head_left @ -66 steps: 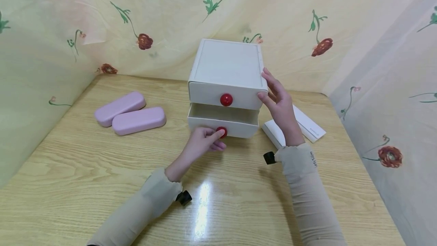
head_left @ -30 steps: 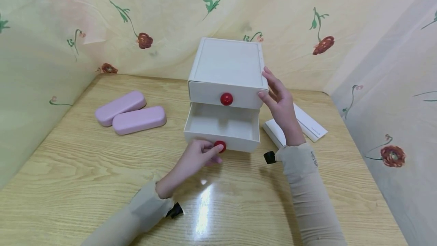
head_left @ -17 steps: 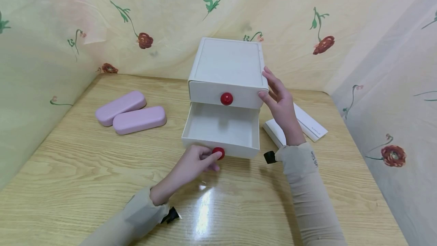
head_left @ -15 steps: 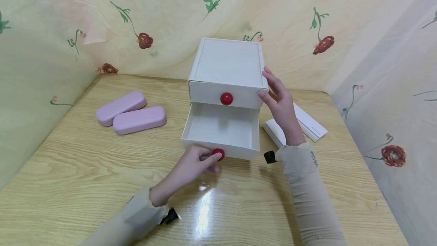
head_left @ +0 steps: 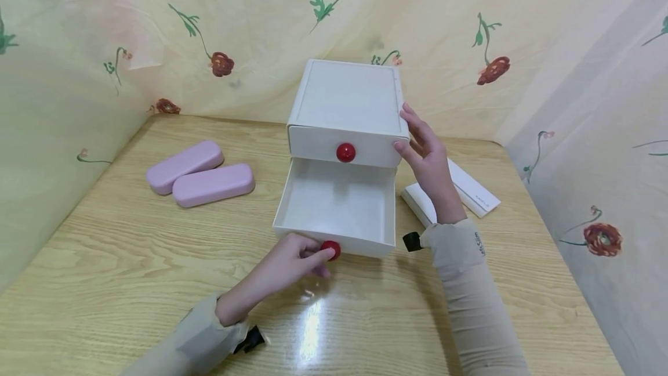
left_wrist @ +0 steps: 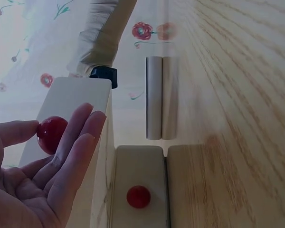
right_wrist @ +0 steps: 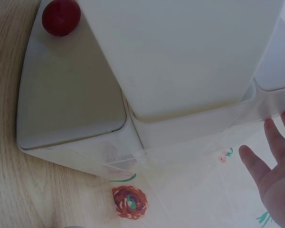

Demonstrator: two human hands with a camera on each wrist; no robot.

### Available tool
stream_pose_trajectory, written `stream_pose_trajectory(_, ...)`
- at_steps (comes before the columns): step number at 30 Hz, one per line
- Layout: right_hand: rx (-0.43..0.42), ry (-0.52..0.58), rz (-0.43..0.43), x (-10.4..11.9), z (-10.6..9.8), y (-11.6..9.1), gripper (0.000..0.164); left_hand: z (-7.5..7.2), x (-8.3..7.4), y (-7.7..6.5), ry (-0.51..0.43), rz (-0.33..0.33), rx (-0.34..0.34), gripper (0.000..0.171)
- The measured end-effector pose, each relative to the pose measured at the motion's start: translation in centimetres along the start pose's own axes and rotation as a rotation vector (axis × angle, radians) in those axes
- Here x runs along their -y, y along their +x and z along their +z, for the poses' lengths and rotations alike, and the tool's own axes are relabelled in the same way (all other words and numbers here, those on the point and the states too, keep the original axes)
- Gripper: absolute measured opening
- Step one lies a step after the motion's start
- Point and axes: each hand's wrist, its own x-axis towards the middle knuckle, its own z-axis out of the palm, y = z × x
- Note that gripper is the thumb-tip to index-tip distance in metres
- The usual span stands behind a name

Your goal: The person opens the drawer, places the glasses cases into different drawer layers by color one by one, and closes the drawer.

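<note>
A white drawer cabinet (head_left: 348, 97) with round red knobs stands at the back of the wooden table. Its middle drawer (head_left: 339, 202) is pulled far out, with nothing lying in it. My left hand (head_left: 289, 260) pinches that drawer's red knob (head_left: 331, 250) between thumb and fingers. The lower drawer, with another red knob (left_wrist: 138, 196), shows in the left wrist view but is hidden in the head view. With fairly straight fingers, my right hand (head_left: 430, 161) rests on the cabinet's right side, thumb at the front corner of the top drawer (head_left: 315, 143).
Two lilac oblong cases (head_left: 185, 166) lie overlapping to the left of the cabinet. On the right, partly behind my right forearm, are two flat white boxes (head_left: 474, 187). Flower-patterned cloth (head_left: 250, 33) hangs around the table's back and sides.
The middle drawer has slid out toward me, from slightly open to far out, with my left hand drawing back on its knob. My right hand has stayed on the cabinet.
</note>
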Motion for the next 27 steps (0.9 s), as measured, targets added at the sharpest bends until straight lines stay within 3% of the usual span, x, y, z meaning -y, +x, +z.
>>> stream_pose_trajectory(15, 0.002, 0.015, -0.007, 0.1, 0.1, -0.1, 0.053, 0.2, -0.3, -1.1, -0.01, 0.039, 0.065, 0.031)
stream_pose_trajectory(27, 0.001, 0.015, -0.008, 0.1, 0.1, 0.0, 0.053, 0.5, -0.4, -1.7, 0.042, 0.042, 0.051, 0.03)
